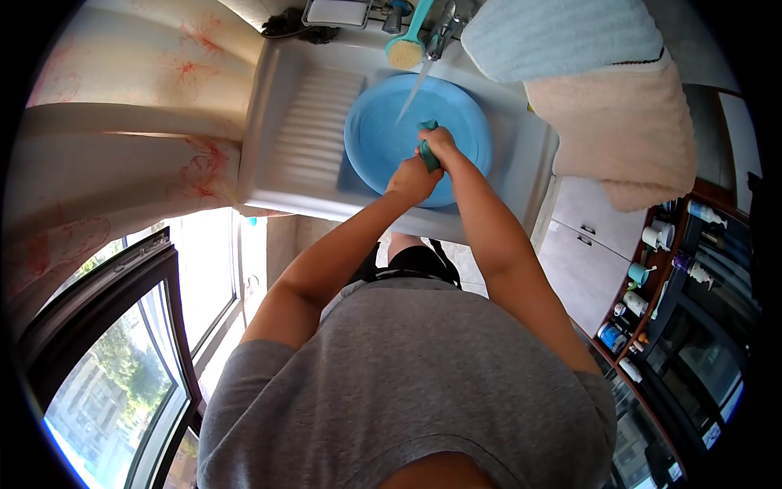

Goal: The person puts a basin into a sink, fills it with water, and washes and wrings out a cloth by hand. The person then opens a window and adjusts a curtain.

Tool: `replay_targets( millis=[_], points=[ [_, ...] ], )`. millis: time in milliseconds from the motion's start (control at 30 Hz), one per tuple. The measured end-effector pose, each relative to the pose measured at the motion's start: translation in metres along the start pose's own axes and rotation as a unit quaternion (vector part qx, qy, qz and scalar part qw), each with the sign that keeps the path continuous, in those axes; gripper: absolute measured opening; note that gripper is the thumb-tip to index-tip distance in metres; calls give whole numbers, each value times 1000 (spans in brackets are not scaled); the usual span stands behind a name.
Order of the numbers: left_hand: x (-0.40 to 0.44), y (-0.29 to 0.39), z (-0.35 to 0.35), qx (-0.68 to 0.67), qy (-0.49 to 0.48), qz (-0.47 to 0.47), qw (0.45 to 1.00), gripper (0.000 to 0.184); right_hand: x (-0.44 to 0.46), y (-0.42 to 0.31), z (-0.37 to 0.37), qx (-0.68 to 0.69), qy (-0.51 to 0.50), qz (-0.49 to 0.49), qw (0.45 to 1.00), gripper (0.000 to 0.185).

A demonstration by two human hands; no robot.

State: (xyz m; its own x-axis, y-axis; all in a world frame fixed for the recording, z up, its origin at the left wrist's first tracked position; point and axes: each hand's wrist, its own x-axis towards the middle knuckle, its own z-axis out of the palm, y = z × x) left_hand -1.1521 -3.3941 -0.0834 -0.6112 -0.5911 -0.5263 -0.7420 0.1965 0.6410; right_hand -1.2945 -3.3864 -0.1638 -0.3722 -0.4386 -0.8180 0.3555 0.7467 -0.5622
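Both my hands are closed on a twisted green cloth over a round blue basin. My left hand grips its lower end, near the basin's front rim. Farther up, my right hand holds it near the other end, and a bit of the cloth sticks out past the fingers. A stream of water runs from the metal faucet into the basin, to the left of the cloth.
The basin stands in a white sink with a ribbed washboard on its left. A brush lies by the faucet. Blue and peach towels hang at the right. At the left are a curtain and an open window.
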Motion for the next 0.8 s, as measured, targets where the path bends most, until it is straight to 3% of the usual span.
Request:
replay_targets(
  millis=[33, 67, 100, 133, 167, 200, 233, 267, 300, 333, 367, 400, 433, 500, 567, 600, 667, 700, 767, 800],
  points=[
    [0, 4, -19, -182, -125, -50, 974, 38, -11, -7, -6, 0, -1, 0, 1000, 27],
    [-3, 8, -36, -355, -243, -98, 897, 38, -25, -12, -15, 111, -37, -5, 993, 39],
    [-9, 11, -45, -355, -243, -100, 897, 38, -35, -16, -21, 221, -73, -9, 973, 54],
    [-15, 12, -53, -473, -288, -98, 827, 39, -25, -8, -27, 222, -74, -9, 972, 54],
    [-20, 14, -58, -581, -327, -95, 739, 40, -13, 2, -30, 288, -148, -22, 946, 65],
    [-23, 17, -60, -637, -334, -97, 688, 44, -16, 0, -28, 352, -219, -36, 909, 77],
    [-22, 17, -60, -635, -336, -96, 689, 44, -22, 1, -26, 353, -218, -38, 909, 77],
    [-20, 15, -57, -685, -351, -89, 632, 44, -31, 8, -23, 276, -308, -234, 880, 76],
    [-19, 13, -53, -732, -363, -83, 571, 45, -48, 11, -16, 183, -382, -415, 805, 76],
    [-19, 12, -48, -763, -386, -82, 512, 46, -62, 7, -11, 216, -395, -389, 804, 75],
    [-18, 10, -40, -764, -385, -81, 511, 46, -76, 3, -6, 250, -407, -362, 801, 74],
    [-19, 8, -31, -811, -389, -106, 424, 46, -94, -9, 0, 433, -482, -279, 709, 70],
    [-23, 11, -27, -850, -388, -129, 332, 46, -104, -15, 6, 593, -530, -180, 579, 67],
    [-31, 16, -23, -872, -357, -133, 308, 48, -103, -16, 12, 616, -525, -198, 553, 62],
    [-36, 24, -25, -904, -307, -116, 276, 46, -100, -14, 13, 537, -525, -291, 592, 51],
    [-37, 32, -28, -903, -307, -116, 276, 46, -101, -17, 9, 537, -525, -292, 592, 51],
    [-44, 46, -39, -896, -298, -45, 326, 37, -108, -23, -3, 506, -472, -253, 676, 44],
    [-46, 51, -48, -897, -295, -44, 326, 37, -108, -28, -8, 505, -474, -252, 676, 44],
    [-52, 62, -63, -879, -243, -99, 399, 30, -112, -36, -19, 475, -378, -203, 768, 38],
    [-53, 63, -70, -872, -259, -115, 399, 23, -120, -44, -20, 483, -349, -193, 780, 37]
  ],
)
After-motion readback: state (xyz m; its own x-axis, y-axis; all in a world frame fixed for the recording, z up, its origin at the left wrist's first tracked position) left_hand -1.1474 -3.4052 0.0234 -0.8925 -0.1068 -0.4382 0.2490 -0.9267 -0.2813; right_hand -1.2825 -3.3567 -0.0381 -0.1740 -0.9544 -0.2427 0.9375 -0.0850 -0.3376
